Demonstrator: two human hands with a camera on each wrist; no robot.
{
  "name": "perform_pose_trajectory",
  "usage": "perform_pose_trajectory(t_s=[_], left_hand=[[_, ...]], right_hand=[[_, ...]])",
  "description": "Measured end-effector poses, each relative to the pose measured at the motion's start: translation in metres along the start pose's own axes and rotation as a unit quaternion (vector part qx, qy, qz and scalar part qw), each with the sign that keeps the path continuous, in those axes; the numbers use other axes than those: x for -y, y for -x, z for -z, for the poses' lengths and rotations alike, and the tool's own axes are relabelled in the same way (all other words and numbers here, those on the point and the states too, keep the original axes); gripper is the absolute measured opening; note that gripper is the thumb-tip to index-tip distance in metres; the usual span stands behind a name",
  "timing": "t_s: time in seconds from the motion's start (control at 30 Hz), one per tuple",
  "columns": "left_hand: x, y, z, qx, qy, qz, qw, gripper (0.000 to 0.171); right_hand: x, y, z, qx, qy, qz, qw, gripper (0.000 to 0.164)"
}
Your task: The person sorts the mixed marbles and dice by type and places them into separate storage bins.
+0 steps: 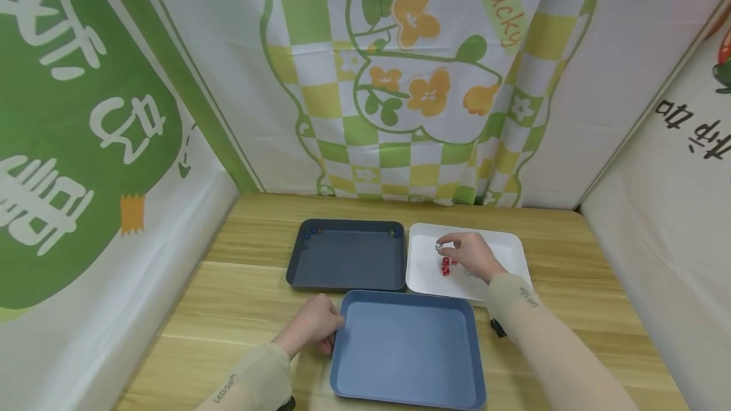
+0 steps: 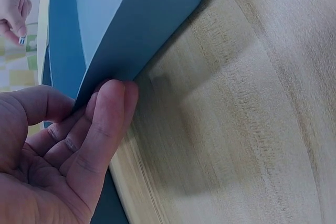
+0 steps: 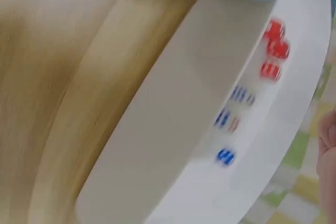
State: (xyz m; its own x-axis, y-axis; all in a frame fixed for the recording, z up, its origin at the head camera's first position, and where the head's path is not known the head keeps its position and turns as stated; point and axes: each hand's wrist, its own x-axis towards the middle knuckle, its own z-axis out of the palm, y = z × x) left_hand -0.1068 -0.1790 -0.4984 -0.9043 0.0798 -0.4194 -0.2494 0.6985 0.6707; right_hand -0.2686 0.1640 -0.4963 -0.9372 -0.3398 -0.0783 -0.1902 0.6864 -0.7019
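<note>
My left hand (image 1: 317, 321) grips the left rim of a blue tray (image 1: 408, 351). In the left wrist view the thumb lies on the inner side of the blue rim (image 2: 97, 59), with curled fingers (image 2: 100, 129) outside it. Over a white tray (image 1: 502, 247), my right hand (image 1: 471, 254) pinches a small white die (image 2: 22, 40) with a dark mark. Just below those fingertips, several red dice (image 1: 445, 265) lie in the white tray. The right wrist view also shows white dice with blue marks (image 3: 226, 157) there; only part of the right hand (image 3: 328, 145) appears at its edge.
A dark grey tray (image 1: 345, 265) stands left of the white one, with several small dark blue and yellowish pieces (image 1: 308, 234) in its far corners. All three trays sit close together on a wooden table (image 1: 228, 309). A patterned curtain (image 1: 411, 163) hangs behind.
</note>
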Motion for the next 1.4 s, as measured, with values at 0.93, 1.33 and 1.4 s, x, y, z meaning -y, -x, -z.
perform_pose_trajectory(t_s=[0.93,1.33,1.4], left_hand=[[0.002,-0.001,-0.003,-0.003,0.0,-0.005,1.0,0.033],[0.0,0.0,-0.001,-0.003,-0.001,0.003,1.0,0.034],[0.0,0.001,-0.001,-0.003,-0.002,0.002,1.0,0.033]], right_hand=[[-0.054,0.008,0.02,-0.032,0.07,-0.056,0.995,0.024],[-0.062,0.009,0.015,0.003,0.097,-0.108,0.989,0.023],[-0.064,0.008,0.014,0.007,0.099,-0.114,0.989,0.023]])
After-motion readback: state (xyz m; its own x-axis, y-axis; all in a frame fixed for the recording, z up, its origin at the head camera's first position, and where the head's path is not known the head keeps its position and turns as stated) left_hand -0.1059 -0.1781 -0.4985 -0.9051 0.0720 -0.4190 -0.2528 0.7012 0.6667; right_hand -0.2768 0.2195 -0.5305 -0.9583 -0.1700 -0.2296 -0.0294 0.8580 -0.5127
